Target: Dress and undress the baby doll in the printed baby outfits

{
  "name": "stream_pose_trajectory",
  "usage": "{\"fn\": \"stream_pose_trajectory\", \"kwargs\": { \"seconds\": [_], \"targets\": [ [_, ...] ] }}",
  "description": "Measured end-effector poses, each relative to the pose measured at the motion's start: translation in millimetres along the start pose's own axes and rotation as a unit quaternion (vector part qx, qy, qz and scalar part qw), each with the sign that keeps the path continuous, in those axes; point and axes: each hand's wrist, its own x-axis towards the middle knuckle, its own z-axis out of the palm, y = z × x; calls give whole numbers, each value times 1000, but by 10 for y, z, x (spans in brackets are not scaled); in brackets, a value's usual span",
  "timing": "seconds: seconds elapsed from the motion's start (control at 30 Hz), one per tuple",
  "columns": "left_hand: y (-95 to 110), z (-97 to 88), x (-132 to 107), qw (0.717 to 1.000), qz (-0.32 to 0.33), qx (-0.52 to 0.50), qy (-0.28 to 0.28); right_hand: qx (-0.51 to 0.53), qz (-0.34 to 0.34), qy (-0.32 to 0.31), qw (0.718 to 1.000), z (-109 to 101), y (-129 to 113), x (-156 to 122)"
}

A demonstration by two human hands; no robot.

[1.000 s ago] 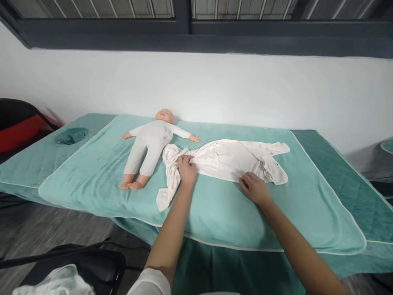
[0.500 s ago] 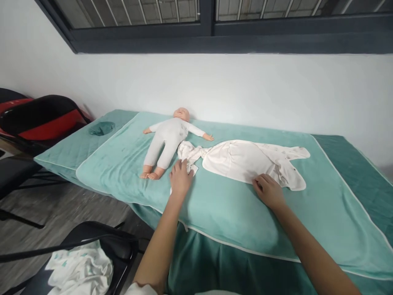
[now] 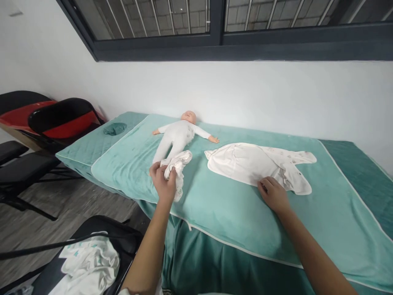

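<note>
My left hand is closed on a crumpled white printed cloth, raised in front of the doll's legs, with one end hanging down. The baby doll lies on its back in a white suit, arms spread; its feet are hidden behind my hand and the cloth. To the right, a white baby garment with printed sleeves lies spread flat. My right hand rests at its near edge with curled fingers that seem to pinch the fabric; the fingertips are partly hidden.
A light green cover lies over the padded bed, which has a round face hole at the left. A black chair at the lower left carries a bunched white cloth. Red-and-black chairs stand beyond; a wall runs behind.
My left hand has lifted the crumpled cloth and drawn it left and nearer, away from the spread garment. My right hand stays at the garment's edge. The view has shifted slightly.
</note>
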Motion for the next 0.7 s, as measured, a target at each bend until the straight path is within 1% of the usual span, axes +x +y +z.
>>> {"fn": "stream_pose_trajectory", "kwargs": {
  "seconds": [0.07, 0.13, 0.23, 0.27, 0.3, 0.33, 0.37, 0.4, 0.43, 0.47, 0.5, 0.53, 0.6, 0.67, 0.7],
  "targets": [
    [47, -26, 23, 1000, 15, -2, 5, 1, 5, 0, 1000, 4, 3, 0],
    [72, -14, 21, 1000, 12, -20, -3, 7, 13, -1, 1000, 9, 8, 1],
    [70, 71, -22, 999, 4, -41, -15, 16, 23, -3, 1000, 17, 20, 3],
    [67, 115, -45, 999, 14, -35, -34, 18, 24, -3, 1000, 19, 26, 2],
    [66, 166, -70, 997, 31, -22, -72, 18, 23, 0, 1000, 19, 32, -2],
    [71, 219, -97, 990, 53, -2, -131, 17, 21, 4, 1000, 18, 38, -6],
    [82, 271, -125, 976, 78, 23, -202, 14, 16, 11, 1000, 15, 41, -11],
    [99, 317, -151, 955, 100, 51, -273, 7, 11, 21, 1000, 9, 38, -15],
    [120, 355, -171, 933, 117, 77, -330, -2, 8, 33, 999, 2, 27, -12],
    [141, 381, -183, 916, 127, 96, -368, -9, 5, 45, 999, -6, 3, 0],
    [156, 394, -182, 907, 133, 106, -385, -10, 2, 55, 998, -11, -36, 28],
    [160, 394, -166, 906, 136, 101, -387, -2, -2, 61, 998, -10, -91, 77],
    [113, 368, -72, 918, 132, 58, -370, 43, -12, 54, 998, 33, -242, 255],
    [-30, 330, 109, 939, 113, 16, -324, 120, -9, 29, 992, 157, -426, 561],
    [-136, 313, 231, 953, 97, 12, -287, 165, 6, 16, 986, 258, -519, 764]
  ]
}}
